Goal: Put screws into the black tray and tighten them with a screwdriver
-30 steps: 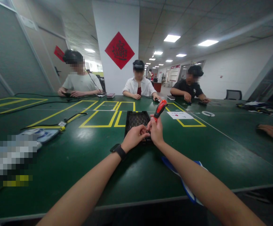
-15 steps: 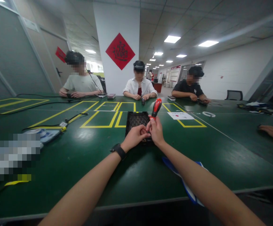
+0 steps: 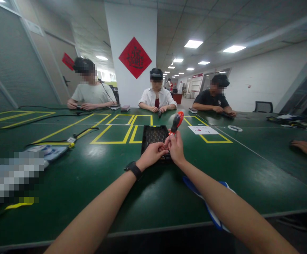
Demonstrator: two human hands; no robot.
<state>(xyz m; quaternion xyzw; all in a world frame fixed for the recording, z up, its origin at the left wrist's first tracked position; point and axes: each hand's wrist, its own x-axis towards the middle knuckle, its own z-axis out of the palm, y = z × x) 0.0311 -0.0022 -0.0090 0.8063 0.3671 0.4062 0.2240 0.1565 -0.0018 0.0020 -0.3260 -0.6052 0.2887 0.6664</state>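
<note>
Green table (image 3: 63, 183) w/ yellow tape lines (image 3: 111, 134) — white pillar (image 3: 132, 53), red diamond sign (image 3: 135, 57), ceiling lights (image 3: 192, 43).

Screwdriver (image 3: 176, 123) tip hidden behind right hand (image 3: 176, 148) and left hand (image 3: 151, 154) — contact point not readable. Black tray (image 3: 153, 135) contents too small to identify. Blue-and-white item (image 3: 211, 208) mostly covered by right forearm. Left-side table objects pixelated — a hand (image 3: 306, 148) cut by right edge.

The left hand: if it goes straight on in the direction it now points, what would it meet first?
The left hand points forward and slightly right, at the right hand gripping the red screwdriver. It would probably meet those fingers first, above the black tray; depth is unclear.
</note>
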